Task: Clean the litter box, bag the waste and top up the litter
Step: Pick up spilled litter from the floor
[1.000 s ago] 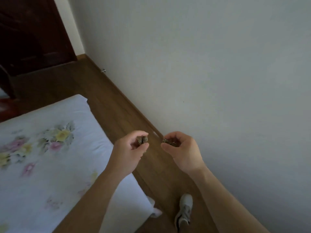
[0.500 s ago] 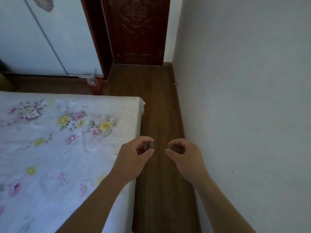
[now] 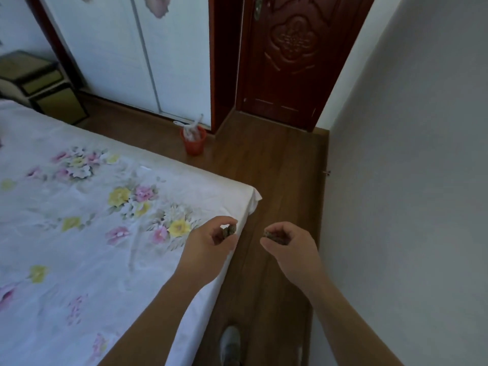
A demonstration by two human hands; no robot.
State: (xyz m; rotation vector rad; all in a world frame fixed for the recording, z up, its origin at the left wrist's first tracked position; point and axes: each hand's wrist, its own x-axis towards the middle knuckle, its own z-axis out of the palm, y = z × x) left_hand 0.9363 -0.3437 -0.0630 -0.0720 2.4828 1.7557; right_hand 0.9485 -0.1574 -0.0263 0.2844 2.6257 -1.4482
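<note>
My left hand (image 3: 208, 247) pinches a small grey-brown clump of litter waste (image 3: 229, 231) between thumb and curled fingers, over the corner of the bed. My right hand (image 3: 291, 248) holds a second brown clump (image 3: 274, 235) in its curled fingers, above the wooden floor. Both hands are held out in front of me, a short gap apart. A small red bin (image 3: 194, 140) with a white plastic bag in it stands on the floor ahead, by the wardrobe. No litter box is in view.
A bed with a white flowered sheet (image 3: 87, 220) fills the left. A strip of wooden floor (image 3: 277, 186) runs between bed and white wall (image 3: 409, 180) to a dark red door (image 3: 287, 62). White sliding wardrobe doors (image 3: 137, 54) and a nightstand (image 3: 39, 83) stand beyond. My shoe (image 3: 230, 344) shows below.
The view has swung left and up from the wall to the door, wardrobe and red bin. Both hands keep the same grip on the clumps and the same spacing.
</note>
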